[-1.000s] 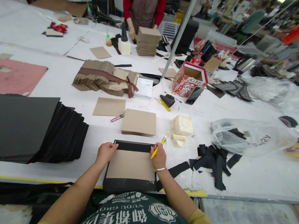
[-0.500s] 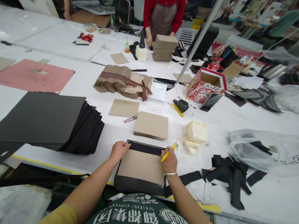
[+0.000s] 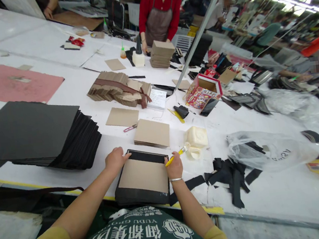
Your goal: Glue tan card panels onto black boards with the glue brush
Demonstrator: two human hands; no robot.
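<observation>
In front of me a grey-brown cardboard panel lies on a stack of black sheets, a black strip showing above it. My left hand is at the stack's far left corner, its thumb stretched to the edge and apart from the index finger. At the far right corner, my right hand grips a yellow-handled brush, bristles pointing right. The bristles are close to a cream glue container with a cut-open side. Just beyond the stack sits a small pile of cardboard panels.
A tall stack of black sheets stands left. Black strips and a clear plastic bag lie right. Farther back are tied cardboard pieces, a red box and a metal pole. A person in red works opposite.
My left hand has loosened its pinch at the corner, thumb and index finger now apart. The right hand still holds the brush. The whole view has shifted, moving most things leftward.
</observation>
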